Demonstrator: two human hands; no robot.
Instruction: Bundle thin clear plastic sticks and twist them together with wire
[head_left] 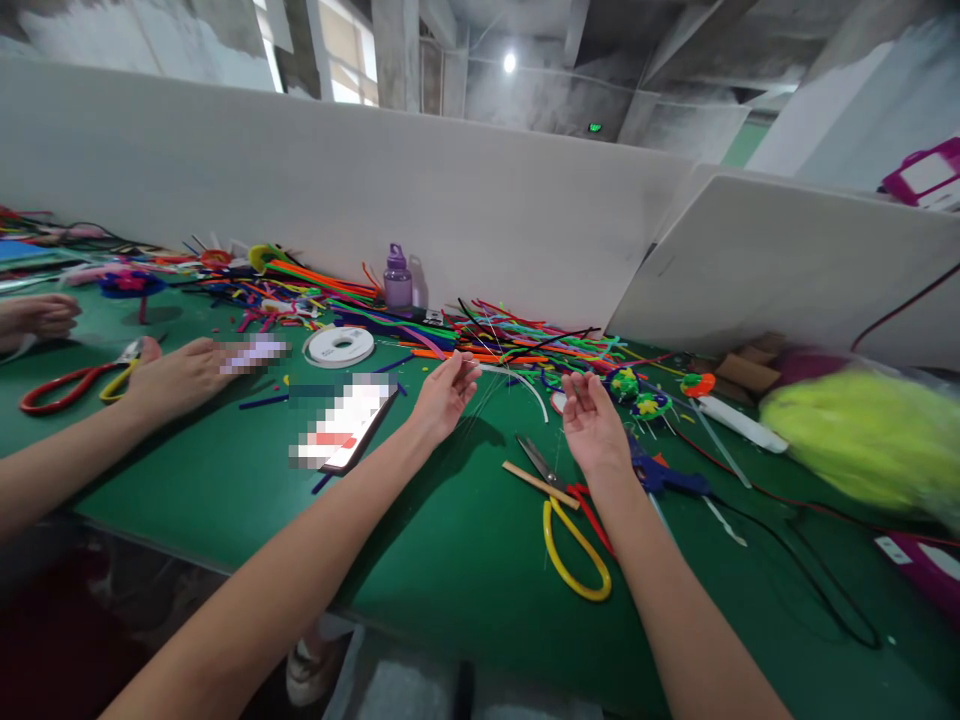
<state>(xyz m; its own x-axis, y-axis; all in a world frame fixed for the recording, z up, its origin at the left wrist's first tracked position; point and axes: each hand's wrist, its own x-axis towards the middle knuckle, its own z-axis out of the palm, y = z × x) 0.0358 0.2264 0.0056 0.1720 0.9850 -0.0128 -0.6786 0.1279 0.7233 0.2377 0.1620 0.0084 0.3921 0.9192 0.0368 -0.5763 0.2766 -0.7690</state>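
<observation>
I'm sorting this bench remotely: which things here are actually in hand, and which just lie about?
In hand: thin white wire, pinched by left hand; right hand open beside it.

Lying about: yellow-handled scissors, white tape roll, purple plastic bottle, blue glue gun.

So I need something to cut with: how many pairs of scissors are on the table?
2. One pair of yellow-and-red scissors lies near the right hand. One pair of red-and-yellow scissors lies far left, beside a co-worker's hand. More may hide under the pipe cleaners.
</observation>
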